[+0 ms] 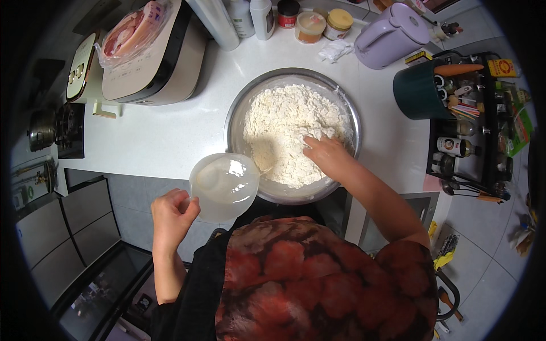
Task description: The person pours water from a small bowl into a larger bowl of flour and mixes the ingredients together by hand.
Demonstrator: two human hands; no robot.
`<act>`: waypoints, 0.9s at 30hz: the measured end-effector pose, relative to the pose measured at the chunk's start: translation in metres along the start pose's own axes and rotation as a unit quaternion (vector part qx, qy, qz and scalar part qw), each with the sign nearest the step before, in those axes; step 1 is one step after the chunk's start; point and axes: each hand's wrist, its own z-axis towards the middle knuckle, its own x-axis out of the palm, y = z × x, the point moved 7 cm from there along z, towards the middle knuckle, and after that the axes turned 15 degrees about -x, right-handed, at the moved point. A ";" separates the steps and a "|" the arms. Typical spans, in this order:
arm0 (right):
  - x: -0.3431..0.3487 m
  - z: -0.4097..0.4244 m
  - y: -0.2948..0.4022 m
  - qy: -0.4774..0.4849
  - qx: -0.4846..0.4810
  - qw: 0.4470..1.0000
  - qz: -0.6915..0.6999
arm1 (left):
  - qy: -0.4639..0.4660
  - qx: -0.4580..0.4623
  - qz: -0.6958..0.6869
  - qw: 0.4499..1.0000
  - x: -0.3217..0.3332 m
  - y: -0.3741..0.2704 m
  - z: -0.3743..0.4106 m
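Note:
A wide stainless steel basin (294, 198) stands near the counter's front edge, holding a heap of crumbly, pale flour mixture (290, 115). My right hand (329, 157) reaches in over the rim, its fingertips in the mixture on the right side. In my left hand (175, 209) is a translucent plastic bowl (226, 183) of clear liquid, gripped by its left side. The bowl is tilted, its right lip over the basin's left rim. A thin stream seems to run from that lip onto the flour.
A rice cooker (145, 72) with wrapped raw meat (130, 36) on its lid stands back left. Several bottles and jars (309, 27) line the back. On the right are a purple electric kettle (388, 38), a dark green utensil holder (416, 89) and a black seasoning rack (488, 132).

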 end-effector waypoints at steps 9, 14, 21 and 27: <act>0.084 -0.020 0.013 0.194 -0.074 0.975 0.083 | 0.076 -0.091 -0.161 0.980 0.005 0.037 0.011; 0.093 0.035 0.022 0.083 -0.070 0.984 0.141 | 0.059 -0.110 -0.201 0.972 0.003 0.049 0.012; 0.058 0.109 0.001 -0.118 0.108 0.965 0.208 | 0.046 -0.103 -0.241 0.964 -0.001 0.062 0.013; 0.076 0.081 0.034 0.128 -0.035 0.988 0.084 | 0.033 -0.117 -0.262 0.957 0.001 0.069 0.012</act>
